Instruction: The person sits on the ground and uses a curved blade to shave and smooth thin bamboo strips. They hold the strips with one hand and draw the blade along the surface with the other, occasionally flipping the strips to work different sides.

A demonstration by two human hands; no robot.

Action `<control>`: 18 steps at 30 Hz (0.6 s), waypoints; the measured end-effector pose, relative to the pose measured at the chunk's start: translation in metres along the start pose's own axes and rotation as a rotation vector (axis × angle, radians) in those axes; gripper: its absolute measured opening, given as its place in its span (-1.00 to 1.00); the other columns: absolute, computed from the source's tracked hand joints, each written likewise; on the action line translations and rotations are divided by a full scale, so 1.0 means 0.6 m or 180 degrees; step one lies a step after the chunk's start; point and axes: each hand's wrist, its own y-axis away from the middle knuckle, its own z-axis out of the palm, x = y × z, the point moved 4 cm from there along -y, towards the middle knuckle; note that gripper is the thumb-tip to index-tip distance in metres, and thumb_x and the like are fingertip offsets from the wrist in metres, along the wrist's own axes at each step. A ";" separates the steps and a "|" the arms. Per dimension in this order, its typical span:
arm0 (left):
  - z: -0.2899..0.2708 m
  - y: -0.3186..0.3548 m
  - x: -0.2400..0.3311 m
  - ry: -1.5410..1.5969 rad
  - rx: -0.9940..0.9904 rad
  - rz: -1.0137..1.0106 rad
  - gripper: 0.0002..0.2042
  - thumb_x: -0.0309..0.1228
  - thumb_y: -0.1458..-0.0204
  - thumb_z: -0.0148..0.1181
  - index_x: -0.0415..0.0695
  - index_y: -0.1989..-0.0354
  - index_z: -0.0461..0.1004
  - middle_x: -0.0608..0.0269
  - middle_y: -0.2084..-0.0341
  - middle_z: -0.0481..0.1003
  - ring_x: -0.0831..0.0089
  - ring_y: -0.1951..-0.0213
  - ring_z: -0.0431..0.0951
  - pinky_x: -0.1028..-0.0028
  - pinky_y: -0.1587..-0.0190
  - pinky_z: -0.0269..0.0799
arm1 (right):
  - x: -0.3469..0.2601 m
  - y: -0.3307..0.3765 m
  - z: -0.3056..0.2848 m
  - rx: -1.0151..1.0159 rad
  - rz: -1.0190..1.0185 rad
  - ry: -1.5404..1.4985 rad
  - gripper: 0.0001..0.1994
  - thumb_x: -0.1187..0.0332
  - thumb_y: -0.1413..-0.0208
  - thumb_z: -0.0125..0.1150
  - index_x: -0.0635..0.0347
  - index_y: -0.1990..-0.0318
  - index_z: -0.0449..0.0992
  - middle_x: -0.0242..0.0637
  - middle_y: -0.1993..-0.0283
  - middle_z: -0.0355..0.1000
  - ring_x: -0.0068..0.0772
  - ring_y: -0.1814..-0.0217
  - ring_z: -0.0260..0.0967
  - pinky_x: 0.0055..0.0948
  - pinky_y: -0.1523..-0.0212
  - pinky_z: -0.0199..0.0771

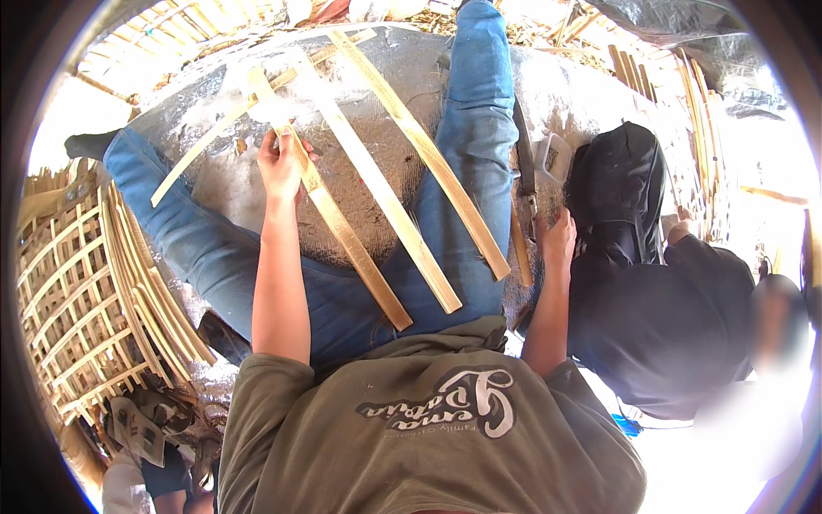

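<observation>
My left hand (280, 164) is closed around the upper part of a flat bamboo strip (342, 231), whose near end reaches over my lap. To its right, a middle strip (381, 188) and a right strip (425, 152) lie roughly parallel, slanting from far left to near right. A thinner cross strip (201, 158) lies at an angle near their far ends; glare hides part of the crossing. Beside my right thigh, my right hand (558, 242) is closed at the near end of a knife (524, 150) with a long dark blade. My fingers hide most of its handle.
My jeans-clad legs (479, 103) spread around a grey ground sheet (360, 227). At left stands a woven bamboo basket panel (77, 291). A person in black (659, 317) sits close on my right, near a clear plastic container (556, 158). Bamboo scraps (548, 30) lie at the back.
</observation>
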 end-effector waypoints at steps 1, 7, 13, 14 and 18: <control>0.001 0.000 0.000 -0.0045 -0.0045 0.0001 -0.79 -0.37 -0.36 0.01 -0.29 0.02 0.39 0.19 0.50 0.45 0.43 0.51 0.52 0.40 0.49 0.54 | 0.010 0.003 0.009 -0.0013 -0.0011 0.0021 -0.56 0.24 -0.07 0.37 0.31 -0.04 0.45 0.02 0.06 0.51 0.06 -0.06 0.44 -0.13 -0.10 0.41; -0.017 -0.006 -0.008 0.0001 0.0027 -0.0006 -0.79 -0.35 -0.37 0.01 -0.29 0.08 0.40 0.15 0.53 0.47 0.42 0.53 0.51 0.40 0.49 0.52 | -0.007 -0.013 0.004 0.0284 -0.0421 -0.0323 -0.67 0.29 -0.08 0.33 0.30 0.06 0.49 0.00 0.16 0.53 0.06 0.07 0.49 -0.11 0.03 0.47; -0.012 0.005 -0.001 -0.0177 0.0037 -0.0103 -0.80 -0.35 -0.36 0.01 -0.28 0.13 0.40 0.14 0.54 0.47 0.42 0.53 0.51 0.40 0.49 0.52 | -0.012 -0.195 0.010 0.0400 -0.0897 -0.0275 -0.85 0.37 -0.08 0.29 0.23 0.24 0.59 -0.04 0.22 0.58 0.08 0.15 0.53 -0.07 0.09 0.49; -0.012 0.006 0.000 -0.0201 0.0050 -0.0093 -0.80 -0.35 -0.36 0.01 -0.28 0.14 0.40 0.14 0.54 0.47 0.42 0.53 0.51 0.40 0.49 0.52 | -0.015 -0.217 0.018 0.0236 -0.0781 -0.0210 -0.84 0.36 -0.07 0.30 0.21 0.22 0.61 -0.04 0.20 0.58 0.07 0.13 0.53 -0.08 0.07 0.51; -0.010 0.009 0.002 -0.0200 0.0097 -0.0054 -0.79 -0.35 -0.36 0.01 -0.28 0.11 0.41 0.14 0.54 0.48 0.43 0.54 0.51 0.40 0.49 0.51 | -0.026 -0.281 0.047 -0.0317 -0.0285 0.0168 -0.77 0.26 -0.06 0.33 0.12 0.15 0.66 -0.06 0.10 0.60 0.04 0.02 0.55 -0.11 0.00 0.55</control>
